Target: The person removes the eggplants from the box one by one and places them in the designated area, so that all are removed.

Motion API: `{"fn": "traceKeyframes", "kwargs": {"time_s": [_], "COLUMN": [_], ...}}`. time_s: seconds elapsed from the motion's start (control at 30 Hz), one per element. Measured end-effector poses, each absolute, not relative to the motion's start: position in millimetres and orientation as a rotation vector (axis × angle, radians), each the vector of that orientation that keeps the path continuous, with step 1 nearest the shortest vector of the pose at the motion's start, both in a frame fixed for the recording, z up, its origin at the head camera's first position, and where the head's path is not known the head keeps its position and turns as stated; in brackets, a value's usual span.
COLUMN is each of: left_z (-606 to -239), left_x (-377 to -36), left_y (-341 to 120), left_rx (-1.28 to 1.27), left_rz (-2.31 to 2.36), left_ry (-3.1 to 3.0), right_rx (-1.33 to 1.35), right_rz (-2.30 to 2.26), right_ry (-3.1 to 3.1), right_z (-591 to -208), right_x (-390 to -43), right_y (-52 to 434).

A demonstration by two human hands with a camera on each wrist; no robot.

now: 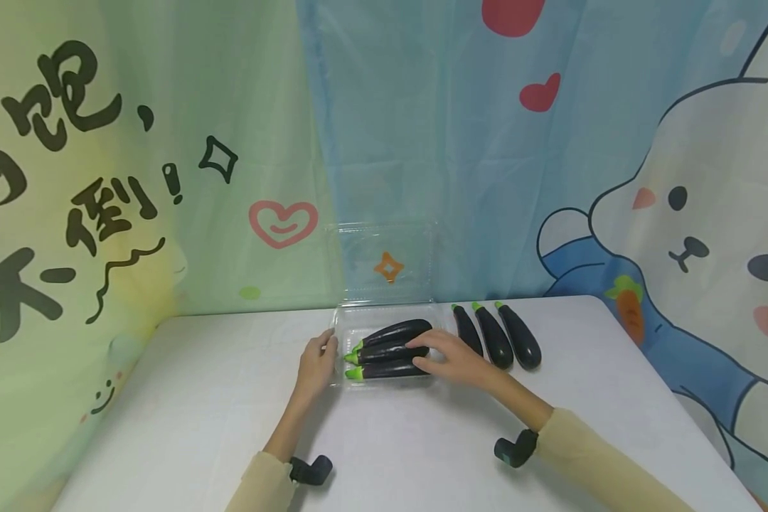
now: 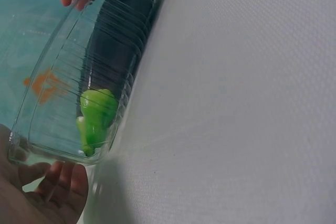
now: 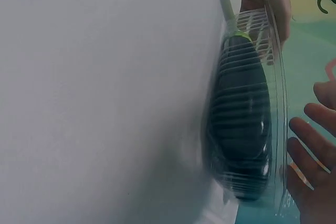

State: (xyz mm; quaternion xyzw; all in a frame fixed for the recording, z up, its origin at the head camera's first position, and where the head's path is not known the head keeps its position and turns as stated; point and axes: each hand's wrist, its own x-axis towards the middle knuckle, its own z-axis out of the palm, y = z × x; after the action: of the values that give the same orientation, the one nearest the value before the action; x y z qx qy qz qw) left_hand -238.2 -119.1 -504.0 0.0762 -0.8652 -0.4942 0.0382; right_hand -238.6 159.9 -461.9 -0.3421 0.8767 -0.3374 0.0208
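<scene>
A clear plastic box point(image 1: 342, 334) lies on the table with three dark eggplants point(image 1: 393, 353) side by side in it, green stems to the left. At its left end my left hand point(image 1: 313, 366) grips the edge, thumb over the rim and fingers outside the end wall, as the left wrist view shows. Above the eggplants' right ends hovers my right hand point(image 1: 454, 357), its fingers point(image 3: 310, 153) spread and nothing held. Whether a fingertip touches an eggplant I cannot tell. The box's clear lid point(image 1: 416, 245) is raised behind it.
Three more eggplants point(image 1: 517, 334) lie on the white table point(image 1: 230, 398) just right of the box, stems pointing back. A printed curtain point(image 1: 384, 142) hangs behind the table. Black wrist mounts point(image 1: 517, 448) are strapped to both forearms.
</scene>
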Motion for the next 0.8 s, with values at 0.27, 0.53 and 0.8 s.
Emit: {"fn": "traceKeyframes", "kwargs": {"time_s": [0.27,0.53,0.8], "left_z": [-504,-504,-503], "left_x": [-238,-237,-238], "left_y": [-119,-118,-118], "left_rx": [0.230,0.239,0.240], "left_rz": [-1.506,-1.495,-1.499], "left_ry": [-2.649,-2.660,-2.667], "right_rx": [-1.210,-1.210,-1.151], "right_rz": [-0.924,-0.922,-0.913], "right_ry": [2.604,2.515,2.489], "right_z": [-463,-464,-466], "right_x": [-242,-245,-248], "right_y": [145,134,128]}}
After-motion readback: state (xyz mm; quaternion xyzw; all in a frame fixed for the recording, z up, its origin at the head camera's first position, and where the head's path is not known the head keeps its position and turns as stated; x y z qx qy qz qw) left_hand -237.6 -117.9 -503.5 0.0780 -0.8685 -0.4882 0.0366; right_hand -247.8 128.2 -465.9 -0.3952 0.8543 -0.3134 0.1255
